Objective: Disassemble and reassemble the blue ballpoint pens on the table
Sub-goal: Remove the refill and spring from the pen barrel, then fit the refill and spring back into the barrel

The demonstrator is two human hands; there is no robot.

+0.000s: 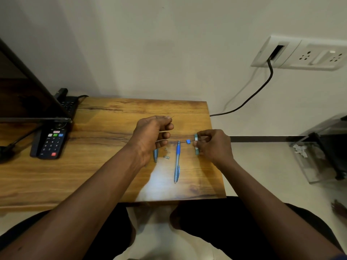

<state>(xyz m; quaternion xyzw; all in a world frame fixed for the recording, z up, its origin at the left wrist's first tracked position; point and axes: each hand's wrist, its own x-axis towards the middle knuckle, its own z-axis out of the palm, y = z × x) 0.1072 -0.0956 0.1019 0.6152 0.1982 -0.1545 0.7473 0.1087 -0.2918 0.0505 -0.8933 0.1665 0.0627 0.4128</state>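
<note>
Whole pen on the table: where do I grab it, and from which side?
Probably the near half, pinched from above across its width. The pen lies flat, tip pointing away; small parts lie beside the far half, while the table is bare beside the near half.

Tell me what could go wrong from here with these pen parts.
The two small loose parts lie free beside the left hand; a brush of that hand could scatter them.
The right hand pinches the barrel piece near the right edge of the table; the small blue piece beside it might roll off.
The thin refill in the left hand could bend.
</note>
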